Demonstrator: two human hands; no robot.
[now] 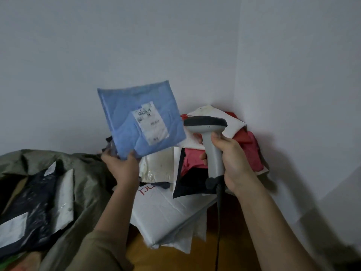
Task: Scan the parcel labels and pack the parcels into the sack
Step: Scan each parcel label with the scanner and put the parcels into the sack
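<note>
My left hand [121,165] grips the lower corner of a blue padded parcel [125,122] and holds it up, tilted, in front of the wall. Its white label [150,124] with a barcode faces me. My right hand [230,159] grips the handle of a grey barcode scanner [207,126], just right of the parcel, its dark head level with the label. The olive-green sack [86,173] lies open at the lower left, with a black parcel [33,208] and a white one [65,200] inside.
A heap of white, red and black parcels [195,169] fills the corner behind my hands, against the two white walls. A large white mailer [166,216] lies in front on an orange-brown surface [195,257]. The scanner's black cable [218,222] hangs down.
</note>
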